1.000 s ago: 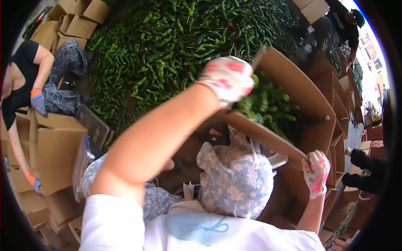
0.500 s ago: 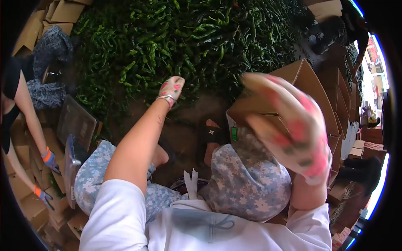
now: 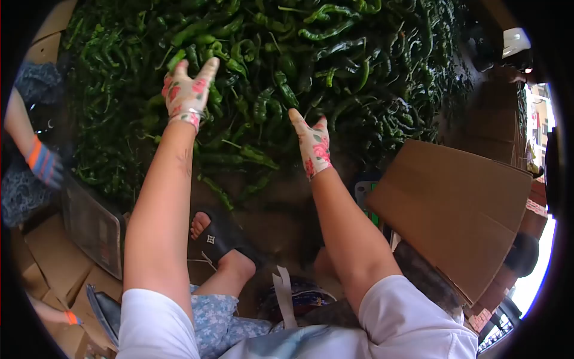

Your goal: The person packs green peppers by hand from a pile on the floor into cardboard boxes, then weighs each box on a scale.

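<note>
A large heap of long green peppers (image 3: 269, 78) fills the upper part of the head view. My left hand (image 3: 188, 93), in a white glove with pink flowers, is over the heap with its thumb and fingers apart; a light green pepper lies at its fingertips. My right hand (image 3: 313, 140), in a matching glove, is at the near edge of the heap, thumb and fingers apart, with peppers just beyond them. No pepper is visibly gripped in either hand.
An open cardboard box (image 3: 451, 209) stands at the right, beside a scale (image 3: 366, 192) with a green display. A co-worker's gloved hand (image 3: 45, 164) shows at the left, above a plastic crate (image 3: 89, 224) and cardboard. My sandalled foot (image 3: 218, 236) is below the heap.
The view has shifted. My right hand has swung from above the box to the heap's edge. My left hand has reached further into the peppers, its fingers now spread.
</note>
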Action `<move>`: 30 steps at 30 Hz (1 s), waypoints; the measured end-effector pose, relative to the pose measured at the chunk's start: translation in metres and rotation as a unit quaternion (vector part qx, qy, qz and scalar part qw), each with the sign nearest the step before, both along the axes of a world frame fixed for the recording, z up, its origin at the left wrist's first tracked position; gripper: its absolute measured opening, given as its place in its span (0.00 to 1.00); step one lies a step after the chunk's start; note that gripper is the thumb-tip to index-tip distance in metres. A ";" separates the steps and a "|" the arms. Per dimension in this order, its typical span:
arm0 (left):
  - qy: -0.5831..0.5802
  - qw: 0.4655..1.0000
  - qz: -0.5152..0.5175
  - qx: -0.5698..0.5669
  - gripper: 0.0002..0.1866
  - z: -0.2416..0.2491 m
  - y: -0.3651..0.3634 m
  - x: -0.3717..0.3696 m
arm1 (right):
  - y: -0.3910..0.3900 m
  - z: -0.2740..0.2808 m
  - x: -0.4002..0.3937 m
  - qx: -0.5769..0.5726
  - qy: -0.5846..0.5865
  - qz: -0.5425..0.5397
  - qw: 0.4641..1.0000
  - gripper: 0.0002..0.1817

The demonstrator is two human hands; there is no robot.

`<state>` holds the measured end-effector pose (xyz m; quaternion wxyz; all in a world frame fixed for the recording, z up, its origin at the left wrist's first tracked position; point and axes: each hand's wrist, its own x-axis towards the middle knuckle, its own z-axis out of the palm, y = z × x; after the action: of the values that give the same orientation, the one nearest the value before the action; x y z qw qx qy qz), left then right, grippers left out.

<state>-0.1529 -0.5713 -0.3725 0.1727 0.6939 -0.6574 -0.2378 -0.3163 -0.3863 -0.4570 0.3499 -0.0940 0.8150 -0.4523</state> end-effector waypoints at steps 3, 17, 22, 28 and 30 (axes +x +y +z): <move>0.043 0.994 -0.091 0.033 0.53 0.003 0.002 0.010 | -0.032 0.021 0.012 -0.229 -0.196 0.044 0.953 0.54; 0.197 0.976 -0.057 0.068 0.36 -0.022 0.007 -0.011 | -0.086 -0.001 0.047 -0.420 -0.525 -0.008 0.741 0.58; 0.282 0.952 -0.061 0.104 0.55 0.025 0.037 -0.003 | -0.061 0.056 0.057 -0.329 -0.389 -0.007 0.860 0.68; 0.384 0.914 -0.113 0.059 0.25 0.182 0.094 -0.003 | -0.025 0.195 0.078 -0.434 -0.322 -0.029 0.841 0.52; 0.419 0.898 -0.137 0.008 0.22 0.227 0.119 -0.003 | -0.003 0.260 0.072 -0.429 -0.326 -0.033 0.841 0.49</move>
<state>-0.1564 -0.4527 -0.1453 0.3921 0.4345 -0.6112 -0.5328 -0.2447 -0.3895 -0.1969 0.5051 -0.0550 0.3804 -0.7728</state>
